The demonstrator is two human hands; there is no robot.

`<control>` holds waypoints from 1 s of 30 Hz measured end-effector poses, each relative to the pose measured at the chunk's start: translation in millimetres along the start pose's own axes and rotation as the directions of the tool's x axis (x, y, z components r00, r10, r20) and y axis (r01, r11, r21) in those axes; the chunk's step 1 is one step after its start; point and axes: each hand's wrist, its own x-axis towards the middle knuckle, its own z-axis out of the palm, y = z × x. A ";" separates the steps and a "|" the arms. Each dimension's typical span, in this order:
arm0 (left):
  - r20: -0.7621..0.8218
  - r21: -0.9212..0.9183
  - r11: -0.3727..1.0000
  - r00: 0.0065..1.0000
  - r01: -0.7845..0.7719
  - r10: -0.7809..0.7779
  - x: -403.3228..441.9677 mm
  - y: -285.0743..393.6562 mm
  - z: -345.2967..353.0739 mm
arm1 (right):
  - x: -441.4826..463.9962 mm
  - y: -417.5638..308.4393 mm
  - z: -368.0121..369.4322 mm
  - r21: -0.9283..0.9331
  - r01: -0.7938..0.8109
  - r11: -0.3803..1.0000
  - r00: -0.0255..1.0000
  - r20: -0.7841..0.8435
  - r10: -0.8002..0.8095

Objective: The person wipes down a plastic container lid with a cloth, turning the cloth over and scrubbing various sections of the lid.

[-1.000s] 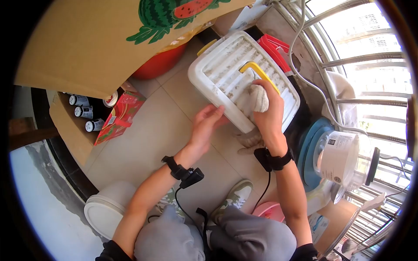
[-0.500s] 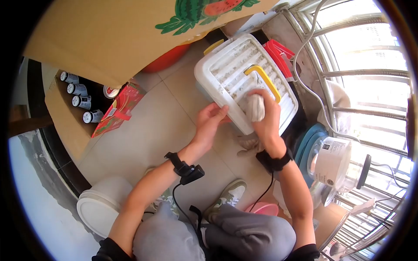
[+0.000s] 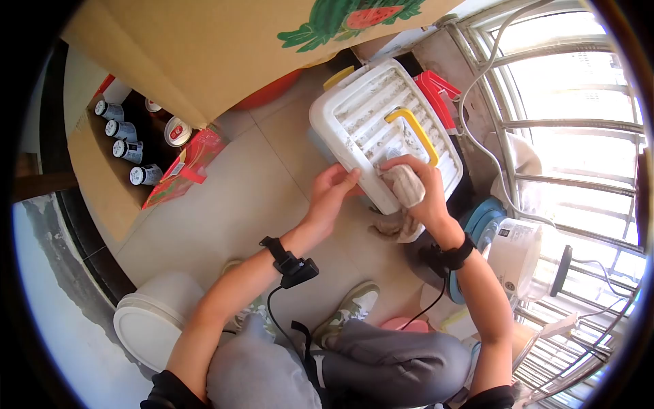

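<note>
A white-lidded storage box point(image 3: 354, 116) stands on the floor ahead of me, its ribbed lid streaked with dark dirt and fitted with a yellow handle point(image 3: 417, 136). With the thumb along the lid's near left edge, my left hand point(image 3: 330, 198) grips the box; its other fingers are partly hidden against the side. My right hand point(image 3: 430, 194) is closed around a crumpled, off-white cloth point(image 3: 407, 187), which rests on the near end of the lid. A soiled part of the cloth hangs over the box's near edge.
At left, a carton point(image 3: 102, 184) holds several dark-capped bottles and cans beside a large cardboard box point(image 3: 184, 61). A white bucket point(image 3: 146, 334) stands lower left. Blue basins point(image 3: 485, 215), a clear container point(image 3: 521, 255) and a barred window point(image 3: 572, 123) line the right.
My right hand has drawn the cloth slightly toward me, away from the yellow handle, toward the lid's near edge. My left hand keeps its place on the box. The view has shifted a little.
</note>
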 end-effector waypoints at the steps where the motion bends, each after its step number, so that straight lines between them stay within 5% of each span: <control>1: 0.003 0.004 1.000 1.000 0.000 0.000 -1.7 -0.2 0.2 | 0.6 0.8 -2.5 0.024 -0.009 1.000 1.000 0.026 0.009; 2: 0.009 0.009 1.000 1.000 -0.005 0.004 -0.4 1.1 0.5 | 6.7 0.7 -2.8 -0.065 0.088 0.994 0.996 -0.005 -0.088; 9: 0.043 0.021 1.000 0.999 -0.002 0.001 6.3 5.0 -5.4 | 31.5 31.6 -1.6 -0.025 -0.187 0.982 0.886 -0.436 0.158; 13: 0.060 0.025 0.999 0.998 -0.029 0.027 8.1 4.9 -5.1 | 16.8 22.1 15.1 -0.253 -0.053 0.966 0.920 -0.389 -0.051; 17: 0.053 0.032 0.999 0.998 -0.019 0.017 7.2 3.2 -5.8 | -5.1 7.8 22.4 -0.199 0.060 0.978 0.974 -0.202 -0.101; 21: 0.053 0.042 0.999 0.999 -0.015 0.012 9.1 0.2 -8.7 | -1.0 -1.4 7.4 0.016 -0.015 1.000 0.999 -0.039 0.016; 25: 0.045 0.039 0.999 0.999 0.009 -0.011 5.6 1.9 -9.7 | 15.9 8.7 9.6 -0.037 -0.037 0.999 0.915 -0.403 0.019; 29: 0.074 0.048 0.999 0.997 -0.006 0.003 9.8 -0.4 -10.2 | 22.8 22.3 20.7 -0.242 -0.251 0.937 0.862 -0.496 0.102; 30: 0.072 0.055 0.998 0.997 -0.007 0.003 9.8 -1.8 -10.9 | 17.8 20.3 24.6 -0.192 -0.125 0.973 0.880 -0.474 0.019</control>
